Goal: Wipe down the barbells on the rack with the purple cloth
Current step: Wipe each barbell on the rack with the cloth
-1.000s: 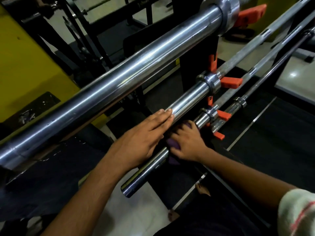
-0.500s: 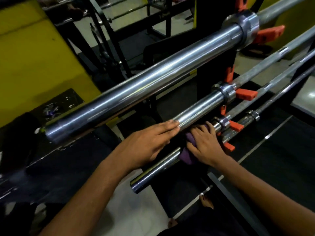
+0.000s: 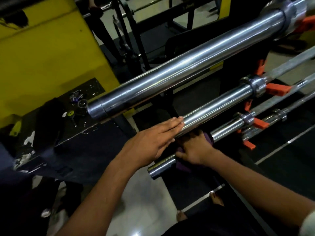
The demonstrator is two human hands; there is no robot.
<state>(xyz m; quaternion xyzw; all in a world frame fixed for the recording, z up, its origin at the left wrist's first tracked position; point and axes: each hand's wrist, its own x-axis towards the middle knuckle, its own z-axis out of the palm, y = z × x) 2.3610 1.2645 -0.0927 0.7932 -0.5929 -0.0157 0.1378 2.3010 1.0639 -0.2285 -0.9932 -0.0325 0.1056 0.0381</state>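
Two bare forearms reach forward from the bottom of the view toward the rack, and a bare foot (image 3: 216, 199) shows on the pale floor below them. Nearest the person, the right hand (image 3: 196, 150) wraps round the lowest barbell sleeve (image 3: 162, 166), with the purple cloth (image 3: 208, 138) bunched between palm and steel; its grip is clenched on the cloth, and purple edges peek out at the knuckles and under the wrist. Judging by that hold, this bar is the one being wiped, the cloth pressed all round so one stroke cleans the full circumference. Just above, the left hand (image 3: 153, 142) lies flat with fingers straight and together, fingertips resting on the middle barbell sleeve (image 3: 216, 106); its grip is released, and it seems placed there only to steady the body or keep the bar from rolling. Farther up, the top barbell sleeve (image 3: 170, 80) crosses the view, thick and shiny, untouched by either hand. Orange rack hooks (image 3: 277, 88) cradle each bar at its collar, so the sleeves jut free for cleaning. Beyond stands a yellow frame (image 3: 51, 57).
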